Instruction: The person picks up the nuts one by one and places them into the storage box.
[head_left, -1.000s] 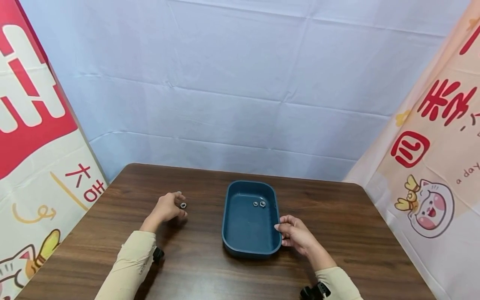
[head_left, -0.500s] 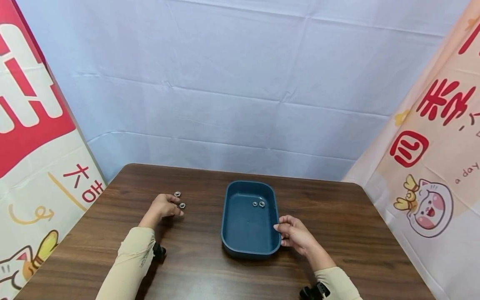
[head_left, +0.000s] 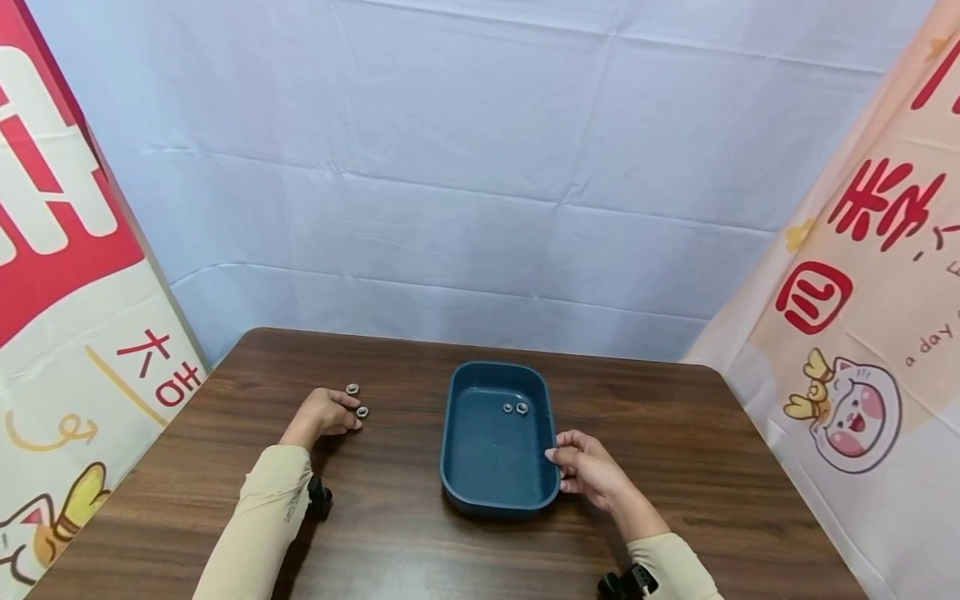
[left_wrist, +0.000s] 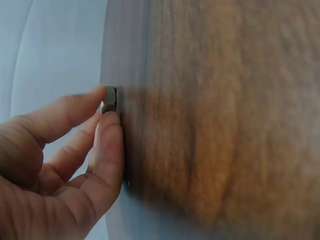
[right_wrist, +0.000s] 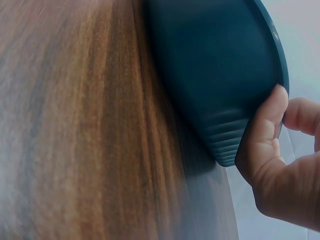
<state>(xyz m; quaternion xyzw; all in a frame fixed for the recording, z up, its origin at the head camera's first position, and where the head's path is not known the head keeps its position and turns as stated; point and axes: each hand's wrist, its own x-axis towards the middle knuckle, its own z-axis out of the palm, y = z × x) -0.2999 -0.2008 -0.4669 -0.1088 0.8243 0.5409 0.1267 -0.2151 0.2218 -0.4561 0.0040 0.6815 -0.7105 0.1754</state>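
At the table's left, my left hand (head_left: 330, 412) pinches a small metal nut (head_left: 362, 412) between thumb and finger. The left wrist view shows that nut (left_wrist: 111, 96) edge-on against the wood, with fingertips touching it on both sides. A second nut (head_left: 352, 389) lies just beyond it on the table. In the middle stands a dark blue rectangular tray (head_left: 498, 508); two nuts, one (head_left: 507, 408) beside the other (head_left: 522, 408), lie inside. My right hand (head_left: 594, 472) grips the tray's right side, and the right wrist view has its thumb (right_wrist: 274, 107) over the rim.
The brown wooden table (head_left: 390, 533) has rounded far corners. Behind it hangs a pale cloth (head_left: 480, 208). Printed banners flank it, a red and white one (head_left: 67, 208) at left and a peach one (head_left: 847, 350) at right.
My left hand has drawn back slightly, its spread fingers closing onto the nearer nut. The farther nut has come into full view. My right hand stays on the tray.
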